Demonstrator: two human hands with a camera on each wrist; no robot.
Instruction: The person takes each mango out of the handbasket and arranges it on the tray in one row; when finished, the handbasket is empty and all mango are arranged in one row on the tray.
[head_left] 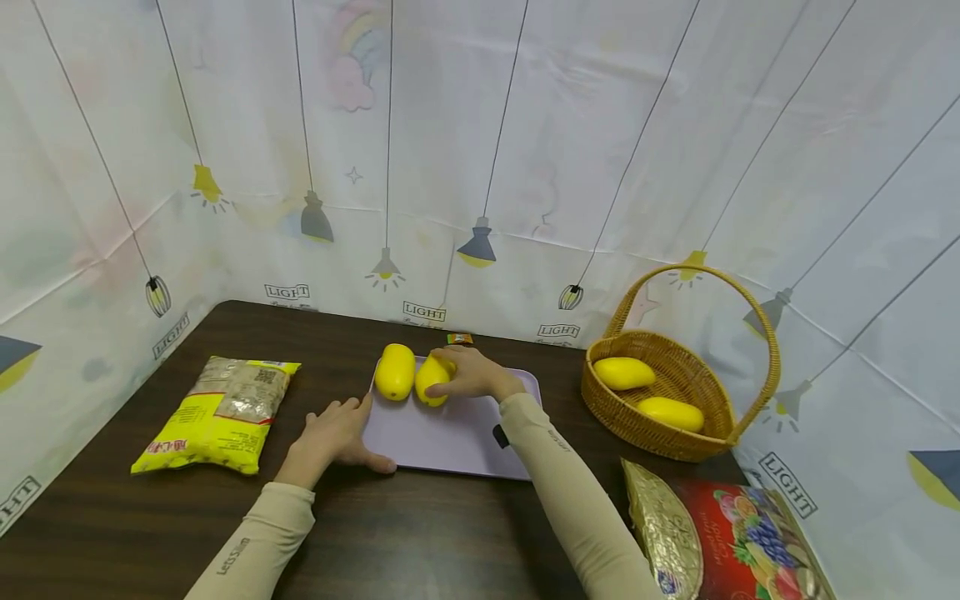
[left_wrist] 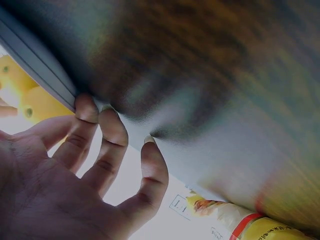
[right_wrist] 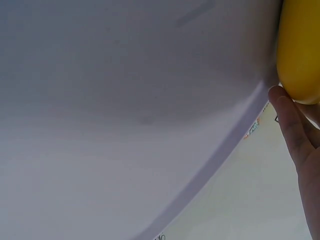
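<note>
Fruit this smooth and round could roll, I judge from my remote seat, if the right hand let go of the held mango off balance. That mango is over the far-left part of the lilac tray, just beside a second mango, so a careless release could knock its neighbour against the low rim or over it. A loose grip on such glossy skin would be the likeliest cause, I think; fingers wedged between the two fruits would be another.

My view shows the hands well apart from each other. The right one is clamped on the fruit, fingers over the top and thumb on the near side. The left hand rests at the tray's left edge, fingers spread, clasping nothing. A hard push there could slide the tray over the dark counter and set both fruits moving. I cannot tell whether the held fruit's weight is on the tray.

The held mango looks bright yellow, plump and oval, with a shiny skin and a dark dot at its near end; the hand hides its right side. Two similar mangoes lie in the wicker basket.
</note>
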